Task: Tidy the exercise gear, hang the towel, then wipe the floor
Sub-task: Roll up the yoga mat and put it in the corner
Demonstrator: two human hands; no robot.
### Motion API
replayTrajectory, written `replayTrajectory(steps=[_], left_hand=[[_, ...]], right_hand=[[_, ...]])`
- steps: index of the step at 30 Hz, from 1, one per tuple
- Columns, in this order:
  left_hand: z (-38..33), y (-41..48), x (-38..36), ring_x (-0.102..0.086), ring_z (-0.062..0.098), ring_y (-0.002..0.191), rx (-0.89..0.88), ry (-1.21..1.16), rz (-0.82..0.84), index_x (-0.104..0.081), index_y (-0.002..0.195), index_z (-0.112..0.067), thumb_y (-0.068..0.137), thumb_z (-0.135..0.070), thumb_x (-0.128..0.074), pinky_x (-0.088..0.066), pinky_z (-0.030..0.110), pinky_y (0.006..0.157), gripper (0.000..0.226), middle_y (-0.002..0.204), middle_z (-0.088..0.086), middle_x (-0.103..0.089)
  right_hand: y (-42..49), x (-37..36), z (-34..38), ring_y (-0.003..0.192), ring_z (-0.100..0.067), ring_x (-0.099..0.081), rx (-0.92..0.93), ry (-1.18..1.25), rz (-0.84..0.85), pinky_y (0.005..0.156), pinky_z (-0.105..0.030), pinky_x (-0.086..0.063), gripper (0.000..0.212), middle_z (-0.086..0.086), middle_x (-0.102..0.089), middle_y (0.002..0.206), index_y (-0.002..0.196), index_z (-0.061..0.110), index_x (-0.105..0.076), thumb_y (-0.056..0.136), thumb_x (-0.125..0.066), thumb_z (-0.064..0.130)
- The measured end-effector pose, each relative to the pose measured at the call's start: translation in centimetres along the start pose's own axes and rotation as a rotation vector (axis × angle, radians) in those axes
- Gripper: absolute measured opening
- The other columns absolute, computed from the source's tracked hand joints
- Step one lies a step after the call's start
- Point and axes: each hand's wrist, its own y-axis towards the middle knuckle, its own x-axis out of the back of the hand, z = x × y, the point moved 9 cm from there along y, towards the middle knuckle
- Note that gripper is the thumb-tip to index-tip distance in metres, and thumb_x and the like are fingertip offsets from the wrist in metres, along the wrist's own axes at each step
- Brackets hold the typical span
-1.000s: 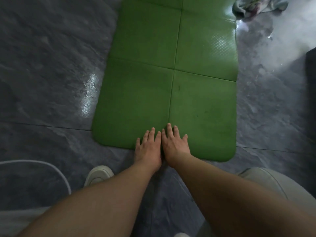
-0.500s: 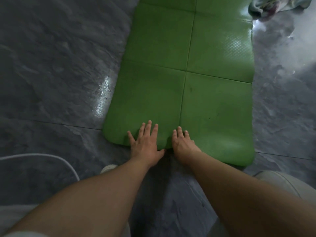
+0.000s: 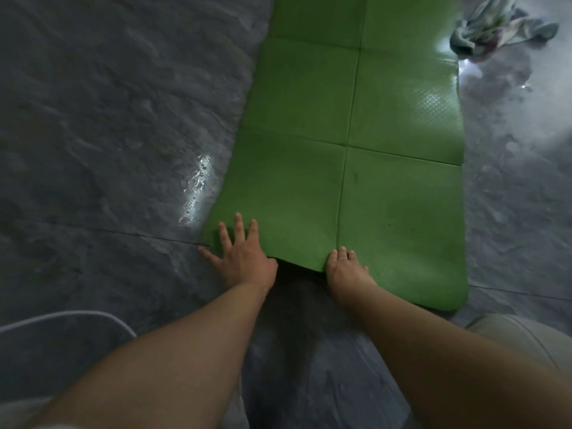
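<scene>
Grey floor (image 3: 108, 119), green mat (image 3: 309, 119) unfolded. Gear-tidying step: left hand (image 3: 244, 258) splayed flat on its near edge, right hand (image 3: 346, 270) beside it — hold unclear. Folding likely next.

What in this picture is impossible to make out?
Head view, green mat: far end cut off by the top edge.
Right hand: fingers foreshortened, so grip or mere press on the mat is unclear.
Towel: crumpled, small, pattern unreadable.
White cable: one end leaves the left edge, the other passes behind the left forearm.

Left hand (image 3: 244, 258), right hand (image 3: 346, 270) bare; pale beige trousers (image 3: 520, 335).
</scene>
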Motion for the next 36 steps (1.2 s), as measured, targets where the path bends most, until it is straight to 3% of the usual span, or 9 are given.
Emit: replayTrajectory(steps=[2,6,9,14,19,25,28,32,36], left_hand=[[1.2,0.3,0.3,0.008,0.027,0.152,0.037,-0.049,0.002,-0.015,0.155,-0.039,0.076,-0.041,-0.074,-0.005,0.073,0.112,0.099,0.165,-0.011,0.006],[1.5,0.1,0.7,-0.001,0.025,0.152,-0.054,-0.223,-0.072,-0.032,0.153,-0.024,0.078,-0.018,-0.068,-0.012,0.041,0.121,0.083,0.165,-0.005,-0.017],[1.5,-0.3,0.6,-0.002,0.022,0.152,-0.085,-0.284,-0.129,-0.035,0.15,-0.012,0.078,-0.013,-0.068,-0.008,0.031,0.121,0.08,0.163,0.005,-0.023],[1.5,-1.1,0.3,0.0,0.024,0.152,-0.19,-0.257,-0.172,-0.029,0.152,-0.003,0.078,-0.011,-0.068,0.0,0.027,0.119,0.083,0.163,0.012,-0.019],[2.1,-2.1,0.0,-0.002,0.022,0.153,-0.28,-0.331,-0.151,-0.031,0.151,0.0,0.072,0.002,-0.056,-0.007,0.034,0.123,0.082,0.163,0.012,-0.019],[3.7,-2.4,0.9,-0.021,0.029,0.149,-0.286,-0.476,-0.275,-0.053,0.139,-0.007,0.071,-0.012,-0.054,-0.021,0.039,0.12,0.068,0.158,0.014,-0.032],[5.1,-2.3,0.8,-0.021,0.033,0.148,-0.185,-0.484,-0.313,-0.057,0.137,-0.015,0.075,-0.023,-0.06,-0.023,0.041,0.119,0.062,0.161,0.015,-0.023],[7.6,-1.0,-0.8,-0.014,0.035,0.15,0.101,-0.441,-0.182,-0.04,0.15,-0.029,0.09,-0.047,-0.055,-0.018,0.045,0.121,0.064,0.163,0.021,-0.01],[6.3,0.3,-0.2,-0.012,0.023,0.151,0.001,-0.491,-0.169,-0.033,0.153,-0.016,0.098,-0.039,-0.052,-0.013,0.036,0.122,0.063,0.164,0.011,-0.015]], right_hand=[[0.0,0.1,0.2,0.15,-0.043,-0.003,-0.016,-0.005,0.017,0.115,-0.063,-0.023,0.066,-0.023,0.003,0.163,0.154,-0.002,0.0,0.099,-0.034,-0.005],[-0.2,0.6,1.2,0.15,-0.04,0.0,-0.042,-0.017,0.018,0.112,-0.066,-0.025,0.074,-0.018,0.006,0.164,0.156,0.005,0.001,0.098,-0.044,0.003],[0.3,1.9,4.1,0.151,-0.035,0.004,0.064,-0.007,-0.085,0.115,-0.064,-0.022,0.087,-0.012,0.011,0.165,0.157,0.016,0.005,0.095,-0.056,0.016],[1.0,2.8,9.6,0.152,-0.031,0.004,0.233,-0.002,-0.209,0.116,-0.061,-0.021,0.093,-0.01,0.014,0.165,0.157,0.019,0.007,0.094,-0.06,0.033],[1.8,2.0,11.9,0.152,-0.034,0.001,0.288,0.018,-0.229,0.115,-0.058,-0.026,0.074,-0.01,0.011,0.165,0.157,0.014,0.003,0.1,-0.044,0.02],[3.6,-0.2,14.1,0.148,-0.049,-0.003,0.362,-0.031,-0.226,0.113,-0.056,-0.033,0.068,-0.023,0.006,0.162,0.156,0.002,-0.005,0.09,-0.016,0.012],[1.0,2.0,13.9,0.148,-0.047,-0.004,0.378,-0.05,-0.252,0.119,-0.048,-0.024,0.063,-0.031,0.011,0.159,0.151,-0.009,0.005,0.098,-0.028,-0.001],[-1.0,4.4,13.3,0.148,-0.043,-0.013,0.374,-0.088,-0.267,0.117,-0.04,-0.028,0.062,-0.036,0.009,0.157,0.148,-0.015,0.006,0.098,-0.031,-0.006],[0.2,2.8,13.4,0.148,-0.04,-0.017,0.358,-0.054,-0.183,0.116,-0.04,-0.032,0.074,-0.029,0.015,0.159,0.153,-0.004,0.007,0.095,-0.039,-0.008]])
